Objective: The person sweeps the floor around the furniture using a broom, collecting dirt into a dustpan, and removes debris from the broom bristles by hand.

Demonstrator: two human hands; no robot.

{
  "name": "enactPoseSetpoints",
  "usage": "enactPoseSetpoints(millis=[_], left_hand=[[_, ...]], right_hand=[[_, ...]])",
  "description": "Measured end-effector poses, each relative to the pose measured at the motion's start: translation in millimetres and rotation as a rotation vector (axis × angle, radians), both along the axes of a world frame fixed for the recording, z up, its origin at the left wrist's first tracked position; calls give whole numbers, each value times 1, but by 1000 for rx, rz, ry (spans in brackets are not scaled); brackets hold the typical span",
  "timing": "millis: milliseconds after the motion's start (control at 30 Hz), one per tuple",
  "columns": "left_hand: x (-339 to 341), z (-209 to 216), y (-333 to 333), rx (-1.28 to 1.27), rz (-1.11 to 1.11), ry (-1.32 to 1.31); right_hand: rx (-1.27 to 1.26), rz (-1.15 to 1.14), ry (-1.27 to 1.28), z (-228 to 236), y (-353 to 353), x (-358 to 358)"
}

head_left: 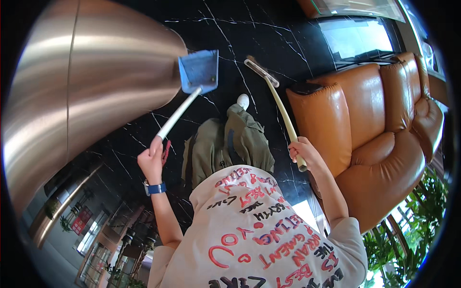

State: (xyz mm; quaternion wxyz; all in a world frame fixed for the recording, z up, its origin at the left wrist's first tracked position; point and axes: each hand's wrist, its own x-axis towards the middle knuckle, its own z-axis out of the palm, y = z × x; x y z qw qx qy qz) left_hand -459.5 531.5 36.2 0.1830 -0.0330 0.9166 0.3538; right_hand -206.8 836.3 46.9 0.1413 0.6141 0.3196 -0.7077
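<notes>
Gripping dustpan (198,71) and broom (276,98), hands (151,161) raised (arms apart).

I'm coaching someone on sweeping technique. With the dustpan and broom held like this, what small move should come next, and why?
Probably bring the two together. The left hand holds the blue dustpan by its white handle beside the metal column, while the right hand holds the broom, whose head sits apart on the black marble floor; sweeping it toward the pan closes that gap.

Glossy black marble floor (269,33), tan leather armchair (384,139), brushed metal column (81,81)
</notes>
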Motion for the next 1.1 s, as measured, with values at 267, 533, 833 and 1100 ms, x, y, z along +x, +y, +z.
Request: enactPoseSetpoints(millis=[267,533,833,1100], left_hand=[[50,-48,-38,-284,-188,54],[51,-152,-59,-420,-241,19],[31,-179,-28,-282,-342,10],[-2,-184,-3,-380,-174,-213]], right_hand=[[222,489,137,-78,-8,-58],[241,451,50,-149,-57,-96],[-34,269,16,-157,-75,-76],[310,732,-81,-189,-89,-45]])
